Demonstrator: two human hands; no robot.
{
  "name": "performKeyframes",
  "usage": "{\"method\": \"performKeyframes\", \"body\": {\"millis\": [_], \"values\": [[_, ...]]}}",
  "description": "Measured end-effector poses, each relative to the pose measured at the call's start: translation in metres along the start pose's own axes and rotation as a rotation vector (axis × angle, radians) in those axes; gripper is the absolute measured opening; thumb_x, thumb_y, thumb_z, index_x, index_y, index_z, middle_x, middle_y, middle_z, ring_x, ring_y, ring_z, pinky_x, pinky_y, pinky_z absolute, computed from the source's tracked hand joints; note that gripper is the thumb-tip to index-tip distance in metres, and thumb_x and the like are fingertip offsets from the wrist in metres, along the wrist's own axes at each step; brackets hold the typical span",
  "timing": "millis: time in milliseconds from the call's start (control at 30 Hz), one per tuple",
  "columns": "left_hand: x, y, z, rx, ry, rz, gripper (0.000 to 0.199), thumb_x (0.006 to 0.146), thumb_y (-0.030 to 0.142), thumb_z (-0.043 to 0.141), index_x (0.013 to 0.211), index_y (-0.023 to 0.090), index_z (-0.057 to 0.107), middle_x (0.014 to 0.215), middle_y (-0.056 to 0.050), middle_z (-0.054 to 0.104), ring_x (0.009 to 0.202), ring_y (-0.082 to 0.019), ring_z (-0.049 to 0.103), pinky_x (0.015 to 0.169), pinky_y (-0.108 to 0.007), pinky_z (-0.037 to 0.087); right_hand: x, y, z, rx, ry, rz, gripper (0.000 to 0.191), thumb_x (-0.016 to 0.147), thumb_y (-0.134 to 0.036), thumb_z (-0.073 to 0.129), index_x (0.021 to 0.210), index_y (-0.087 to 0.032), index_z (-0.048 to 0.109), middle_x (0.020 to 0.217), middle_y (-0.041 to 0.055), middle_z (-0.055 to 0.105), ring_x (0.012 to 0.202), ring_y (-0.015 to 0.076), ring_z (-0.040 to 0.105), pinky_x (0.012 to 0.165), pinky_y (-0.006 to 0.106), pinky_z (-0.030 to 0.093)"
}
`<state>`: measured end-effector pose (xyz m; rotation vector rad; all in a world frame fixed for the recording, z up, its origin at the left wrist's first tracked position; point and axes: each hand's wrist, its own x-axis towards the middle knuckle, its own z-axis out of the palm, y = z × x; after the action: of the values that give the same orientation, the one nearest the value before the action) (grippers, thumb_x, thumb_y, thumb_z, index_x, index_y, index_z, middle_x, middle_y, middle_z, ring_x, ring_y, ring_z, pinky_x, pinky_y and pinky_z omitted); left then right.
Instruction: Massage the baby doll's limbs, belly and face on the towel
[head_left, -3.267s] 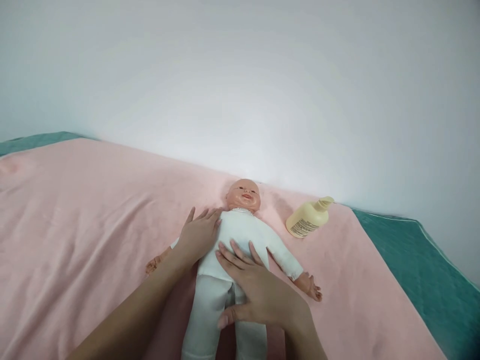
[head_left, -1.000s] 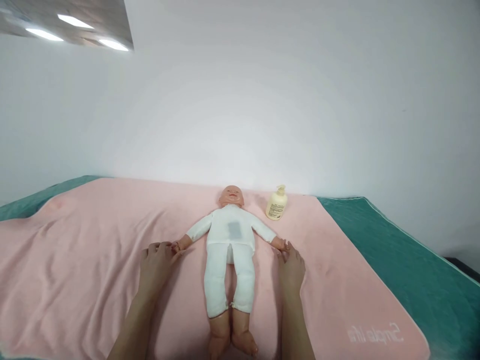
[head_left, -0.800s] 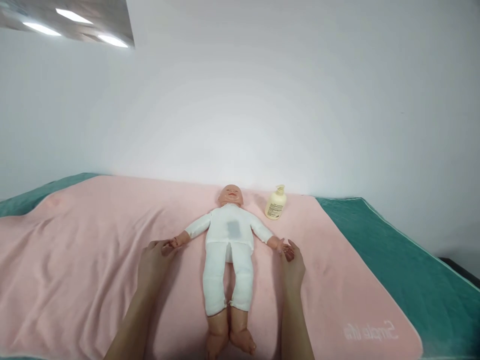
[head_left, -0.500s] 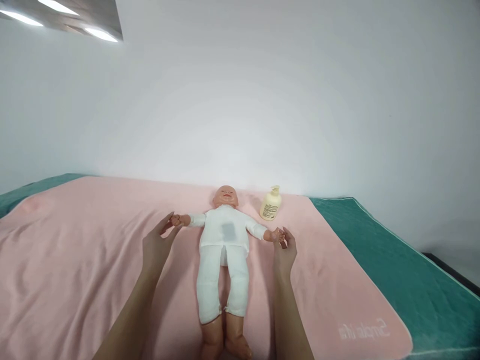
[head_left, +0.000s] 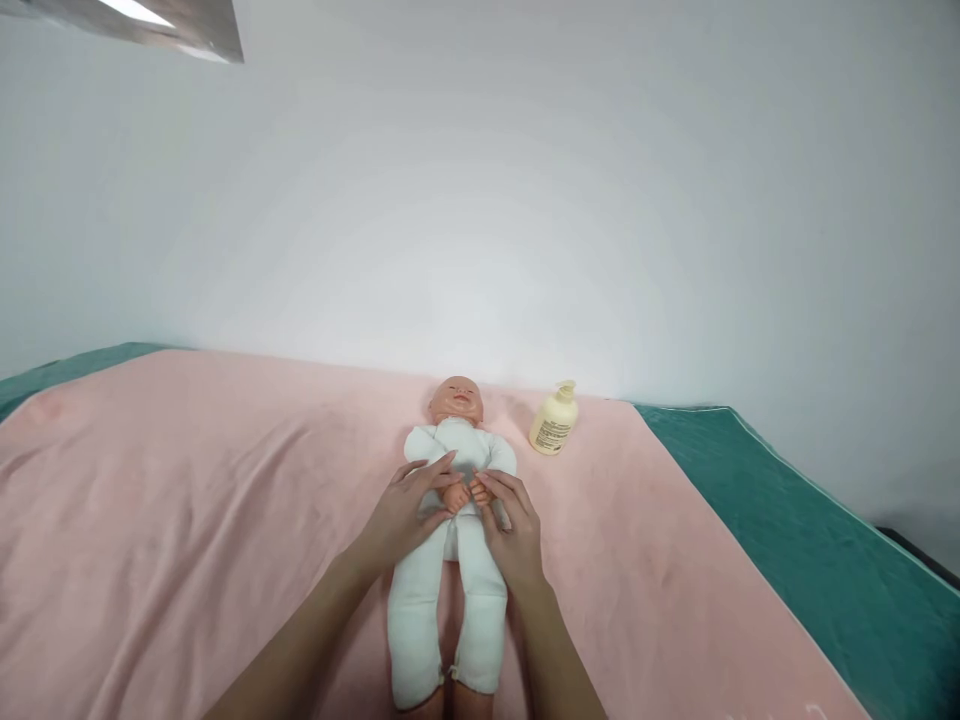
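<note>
A baby doll (head_left: 484,602) with a white cloth body lies on its back, its head toward the wall. Both of its arms are bent in, so the small fists meet over the belly. My left hand (head_left: 403,508) is closed around the doll's hand on the left side, thumb below and fingers above. On the other side, my right hand (head_left: 516,525) grips the doll's other hand in the same way. A pale yellow pump bottle (head_left: 553,420) stands upright to the right of the doll's head, apart from my hands.
Under the doll spreads a pink blanket (head_left: 247,520), wrinkled on the left. A green cover (head_left: 810,530) shows beyond its right edge and at the far left. A white wall (head_left: 480,200) rises right behind the doll's head.
Both my hands have moved inward, bringing the doll's arms from stretched out sideways to folded over its belly. The view has shifted slightly.
</note>
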<state>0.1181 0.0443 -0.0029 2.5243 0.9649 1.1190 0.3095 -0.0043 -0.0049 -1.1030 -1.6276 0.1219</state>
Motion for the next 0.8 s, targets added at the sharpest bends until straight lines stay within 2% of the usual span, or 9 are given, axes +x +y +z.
{"method": "performKeyframes", "body": {"millis": [167,300,400,467,533,667,733,800], "values": [[0.002,0.003,0.003,-0.001,-0.092,-0.013,0.061,0.089,0.022,0.054,0.145,0.023,0.031,0.127,-0.008,0.064,0.124,-0.020,0.054,0.113,-0.046,0.030,0.001,-0.002,0.000,-0.011,-0.083,-0.059,0.039,0.092,-0.014,0.043,0.121,-0.028,0.063,0.118,0.0068,0.063,0.116,0.0183,0.059,0.099,0.038,0.052],[0.001,0.005,0.007,-0.014,-0.060,-0.006,0.051,0.090,0.021,0.053,0.140,0.022,0.039,0.131,-0.008,0.061,0.125,-0.019,0.054,0.115,-0.045,0.029,0.000,-0.002,0.002,0.010,-0.101,-0.108,0.041,0.092,-0.010,0.040,0.119,-0.028,0.065,0.118,0.0052,0.065,0.118,0.0179,0.058,0.106,0.042,0.046],[-0.003,0.004,0.006,-0.068,0.007,-0.012,0.040,0.091,0.024,0.052,0.131,0.022,0.050,0.131,-0.007,0.062,0.124,-0.019,0.055,0.116,-0.045,0.029,-0.002,-0.001,0.002,0.029,-0.010,-0.074,0.033,0.091,-0.014,0.046,0.113,-0.027,0.067,0.115,0.0061,0.066,0.114,0.0189,0.060,0.104,0.042,0.048],[-0.006,0.002,0.002,-0.153,0.123,-0.082,0.036,0.090,0.029,0.055,0.125,0.022,0.056,0.128,-0.007,0.064,0.122,-0.021,0.056,0.113,-0.044,0.034,-0.001,0.000,-0.001,0.038,0.113,0.007,0.025,0.090,-0.020,0.052,0.109,-0.025,0.068,0.115,0.0078,0.066,0.112,0.0204,0.061,0.101,0.042,0.049],[-0.009,-0.001,-0.005,-0.266,0.284,-0.248,0.037,0.088,0.034,0.059,0.123,0.022,0.059,0.127,-0.006,0.064,0.122,-0.022,0.057,0.108,-0.041,0.041,0.001,0.003,-0.006,0.073,0.289,0.163,0.027,0.088,-0.027,0.057,0.113,-0.021,0.066,0.118,0.0102,0.065,0.112,0.0224,0.062,0.099,0.043,0.050],[-0.009,-0.008,-0.019,-0.493,0.652,-0.589,0.044,0.091,0.042,0.054,0.130,0.022,0.057,0.134,-0.005,0.059,0.126,-0.023,0.053,0.106,-0.039,0.045,0.004,0.018,-0.021,0.201,0.623,0.553,0.054,0.082,-0.042,0.064,0.128,-0.015,0.055,0.130,0.0137,0.059,0.118,0.0267,0.059,0.099,0.042,0.050],[-0.008,-0.017,-0.023,-0.577,0.817,-0.699,0.046,0.095,0.046,0.047,0.133,0.021,0.055,0.137,-0.006,0.056,0.128,-0.023,0.052,0.107,-0.038,0.045,0.001,0.033,-0.029,0.230,0.698,0.697,0.057,0.081,-0.047,0.064,0.127,-0.014,0.056,0.131,0.0137,0.059,0.120,0.0282,0.057,0.099,0.040,0.050],[-0.010,-0.028,-0.024,-0.640,0.923,-0.823,0.050,0.096,0.049,0.041,0.135,0.020,0.052,0.139,-0.007,0.054,0.127,-0.023,0.053,0.105,-0.037,0.047,-0.003,0.052,-0.035,0.319,0.716,0.766,0.057,0.079,-0.048,0.064,0.125,-0.014,0.057,0.130,0.0138,0.060,0.119,0.0278,0.058,0.097,0.040,0.052]]}}
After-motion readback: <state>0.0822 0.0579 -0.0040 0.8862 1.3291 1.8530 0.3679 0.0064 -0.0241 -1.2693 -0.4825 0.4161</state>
